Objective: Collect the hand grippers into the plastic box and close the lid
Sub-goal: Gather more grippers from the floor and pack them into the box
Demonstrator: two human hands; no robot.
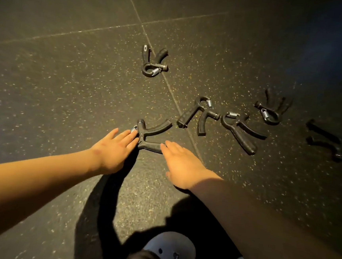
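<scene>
Barely starting: I'm touching the nearest hand gripper [151, 136] on the floor [67, 79] w/ left grip [112, 151] & right grip [181, 165], both straight-fingered, holding nothing, 5 other hand grippers [198, 115] lying beyond, plastic box not in view.

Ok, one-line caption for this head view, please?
Left hand and right hand reach, fingers straight, for the nearest hand gripper; five other grippers lie scattered on the speckled floor.

The right hand [180, 167] hides one handle end of the nearest hand gripper [144, 136], the rightmost hand gripper [326, 134] is dim and blurred, and the shoe [167, 251] is cut off below.
</scene>
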